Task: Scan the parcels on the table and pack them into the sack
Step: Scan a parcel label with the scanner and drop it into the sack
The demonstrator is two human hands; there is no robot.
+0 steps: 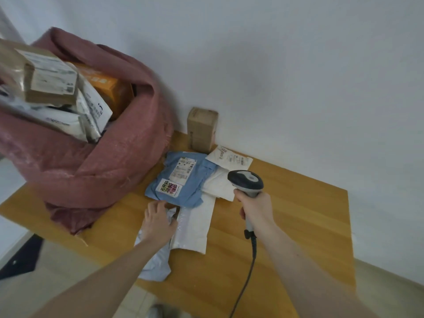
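Nearby, cardboard box (202,129), red sack (96,166), crowding parcels

sack (98,166) — dusky pink | parcel (181,177) — blue | table (298,203) — yellow wood

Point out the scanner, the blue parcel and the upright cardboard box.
scanner (246,181): head view, on its dark head.
blue parcel (195,180): head view, bare blue wrapping.
cardboard box (202,129): head view, front face.
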